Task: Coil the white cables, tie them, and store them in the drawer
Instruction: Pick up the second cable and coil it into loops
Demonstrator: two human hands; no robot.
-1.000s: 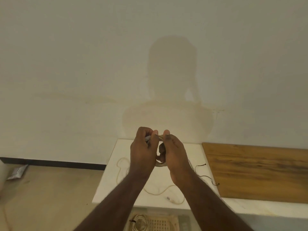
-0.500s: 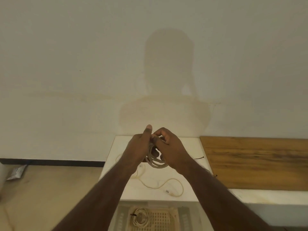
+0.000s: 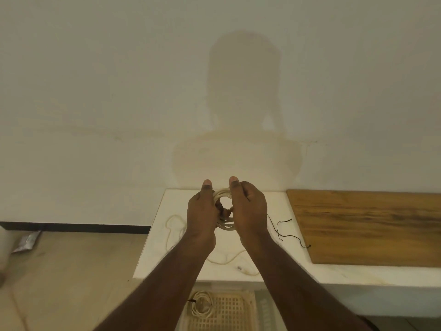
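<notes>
A person's left hand [image 3: 202,210] and right hand [image 3: 248,207] are both gripping a coiled white cable [image 3: 223,195] above the white surface [image 3: 274,204], the black tie [image 3: 285,229] lying unused nearby, so loosening either grip risks the untied loops springing apart.

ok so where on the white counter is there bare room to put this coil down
Bare patches: the back left corner of the white counter, beyond the loose white cable, and the front right strip below the wooden board. The middle is crowded: the loose cable trails across it, and black ties lie beside the board. Both hands hold the coil.
</notes>
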